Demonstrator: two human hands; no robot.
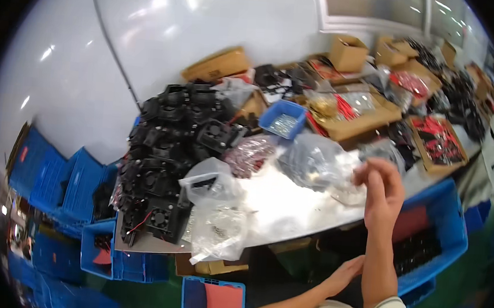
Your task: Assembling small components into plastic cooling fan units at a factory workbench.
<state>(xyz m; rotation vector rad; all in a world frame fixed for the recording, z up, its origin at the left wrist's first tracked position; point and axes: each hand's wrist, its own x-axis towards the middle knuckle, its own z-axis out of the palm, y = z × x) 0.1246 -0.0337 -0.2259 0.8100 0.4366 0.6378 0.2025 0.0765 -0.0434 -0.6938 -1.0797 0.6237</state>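
Note:
My right hand (pixel 383 192) is raised over the right front part of the bright table (pixel 278 205), its fingers curled in toward the thumb. Whatever those fingers may hold is too small or hidden to make out. Lower down, my left hand (pixel 344 275) reaches across in front of my body. Its fingertips pass behind my right forearm, so their grip is hidden. Clear plastic bags (pixel 315 159) of small parts lie nearest to the right hand. Farther left are a bag of small metal pieces (pixel 219 229) and a big stack of black cooling fans (pixel 166 160).
Behind the bags stands a small blue bin (pixel 284 119) of metal pieces. Cardboard trays (pixel 358 113) with red and yellow parts fill the back. A blue crate (pixel 435 247) of black parts stands at the right edge. More blue crates (pixel 51 169) are stacked at left.

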